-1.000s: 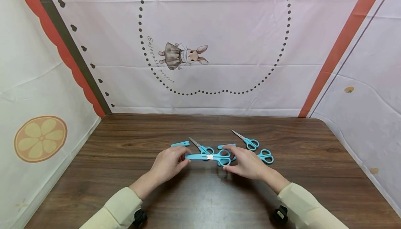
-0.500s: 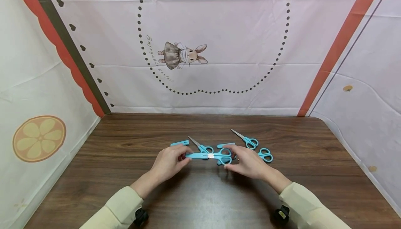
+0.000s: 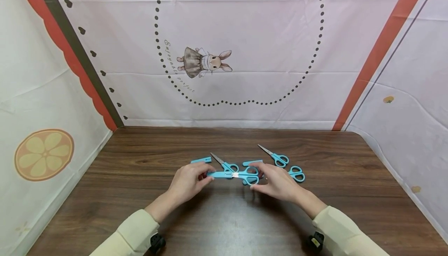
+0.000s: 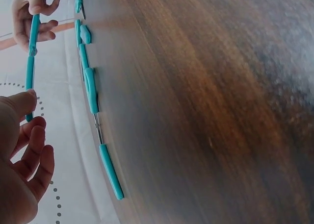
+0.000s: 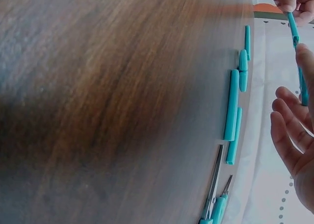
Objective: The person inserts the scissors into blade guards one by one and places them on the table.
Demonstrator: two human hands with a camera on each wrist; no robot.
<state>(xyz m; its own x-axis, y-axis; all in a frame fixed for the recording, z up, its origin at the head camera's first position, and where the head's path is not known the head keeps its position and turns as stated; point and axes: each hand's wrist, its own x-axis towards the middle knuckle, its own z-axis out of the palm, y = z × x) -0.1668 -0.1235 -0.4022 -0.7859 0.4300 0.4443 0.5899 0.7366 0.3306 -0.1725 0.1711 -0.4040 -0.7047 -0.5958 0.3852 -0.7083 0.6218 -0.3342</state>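
Observation:
Above the table I hold a pair of light blue scissors [image 3: 242, 174] level, its pale metal pivot showing beside a blue blade cover [image 3: 219, 174]. My left hand [image 3: 190, 181] pinches the tip of that cover between thumb and finger; the other fingers curl loosely, as the left wrist view shows. On the handle end, my right hand [image 3: 278, 182] grips the finger loops with thumb and index finger. Both wrist views show the scissors edge-on, lifted off the wood. Directly behind lies a second pair of blue-handled scissors [image 3: 226, 166] with bare blades.
On the brown wooden table [image 3: 224, 217] lie loose blue blade covers, one at the left [image 3: 201, 160] and another cover [image 3: 252, 163] near my right fingers. Bare-bladed scissors [image 3: 276, 157] and more blue scissors [image 3: 296, 173] lie at the right. A printed cloth [image 3: 262, 53] hangs behind.

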